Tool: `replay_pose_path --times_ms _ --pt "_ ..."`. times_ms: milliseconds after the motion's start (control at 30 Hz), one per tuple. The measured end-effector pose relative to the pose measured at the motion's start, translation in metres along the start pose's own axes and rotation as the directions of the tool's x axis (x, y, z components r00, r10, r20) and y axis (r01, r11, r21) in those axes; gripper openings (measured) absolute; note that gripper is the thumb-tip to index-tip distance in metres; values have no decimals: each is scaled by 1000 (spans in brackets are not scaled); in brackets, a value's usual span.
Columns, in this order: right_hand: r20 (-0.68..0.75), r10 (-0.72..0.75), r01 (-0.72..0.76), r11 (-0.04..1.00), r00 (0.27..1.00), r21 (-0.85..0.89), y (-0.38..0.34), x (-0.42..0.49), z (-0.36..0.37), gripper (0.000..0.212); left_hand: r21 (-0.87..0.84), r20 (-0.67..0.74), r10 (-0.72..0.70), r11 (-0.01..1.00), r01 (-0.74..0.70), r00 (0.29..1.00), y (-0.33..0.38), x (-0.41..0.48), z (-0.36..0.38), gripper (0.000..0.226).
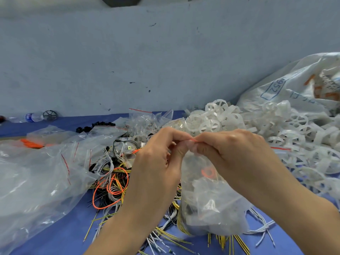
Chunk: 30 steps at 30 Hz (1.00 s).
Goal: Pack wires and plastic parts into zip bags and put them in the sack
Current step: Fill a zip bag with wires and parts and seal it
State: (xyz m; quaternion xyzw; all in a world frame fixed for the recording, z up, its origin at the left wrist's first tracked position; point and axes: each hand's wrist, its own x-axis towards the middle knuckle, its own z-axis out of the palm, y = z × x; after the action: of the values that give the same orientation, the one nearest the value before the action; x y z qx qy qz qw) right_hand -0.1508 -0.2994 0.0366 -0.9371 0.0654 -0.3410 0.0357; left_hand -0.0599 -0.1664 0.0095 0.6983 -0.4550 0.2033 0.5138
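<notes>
A clear zip bag (207,203) hangs in front of me, filled with white plastic parts, an orange ring and wires. My left hand (156,159) and my right hand (231,153) pinch its red-striped top edge together at the middle. Below the bag lies a tangle of orange, yellow, white and black wires (112,181) on the blue table. A heap of white plastic wheels (257,126) lies to the right. The white woven sack (287,85) leans at the far right.
Empty zip bags (143,118) are piled behind my hands. A large crumpled clear plastic bag (36,181) covers the left of the table. A water bottle (31,117) and a dark wheel (49,115) lie by the grey wall. Small black parts (95,126) sit mid-left.
</notes>
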Motion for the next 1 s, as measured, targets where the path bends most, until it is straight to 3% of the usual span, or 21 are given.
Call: replay_pose_path --times_ms 367,567,733,1000 --pt "-6 25 -25 1000 1000 -15 17 1 -11 44 19 -49 -42 999 43 998 -18 8 -18 7" --pt "-90 62 -62 998 994 -2 31 0 -11 24 -12 -85 -101 995 100 991 -27 14 -29 7" --pt "-104 82 -70 991 991 115 45 2 -8 33 4 -96 -143 990 144 985 -34 16 -38 8" --pt "-170 128 -71 949 977 309 60 3 -1 11 -95 -92 -203 976 195 975 -42 17 -44 6"
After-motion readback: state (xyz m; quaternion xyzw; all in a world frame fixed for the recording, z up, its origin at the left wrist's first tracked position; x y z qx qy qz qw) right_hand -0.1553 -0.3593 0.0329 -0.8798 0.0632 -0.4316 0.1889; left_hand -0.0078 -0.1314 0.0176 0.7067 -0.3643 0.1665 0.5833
